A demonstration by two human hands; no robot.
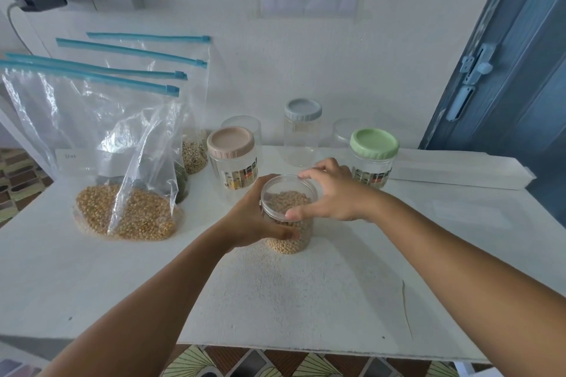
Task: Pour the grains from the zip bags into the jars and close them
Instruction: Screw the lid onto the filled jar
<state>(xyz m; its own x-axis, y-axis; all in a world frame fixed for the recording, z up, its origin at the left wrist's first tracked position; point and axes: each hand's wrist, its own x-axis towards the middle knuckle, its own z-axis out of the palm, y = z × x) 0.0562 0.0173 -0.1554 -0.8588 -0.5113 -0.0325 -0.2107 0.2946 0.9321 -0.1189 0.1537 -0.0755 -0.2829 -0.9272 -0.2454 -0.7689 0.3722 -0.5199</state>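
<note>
While the left hand (255, 217) curls around the clear plastic jar (288, 214) of pale round grains standing mid-table, the right hand (332, 193) arches over its open mouth, thumb and fingertips touching the smooth rim. On the rough white table (306, 300), crinkly zip bags (122, 144) with blue sliders stand at left, the front one holding yellow kernels; ridged pastel-lidded jars (373, 156) stand behind.

zip bags (101, 144) left of lidded jars (231, 159)
</note>
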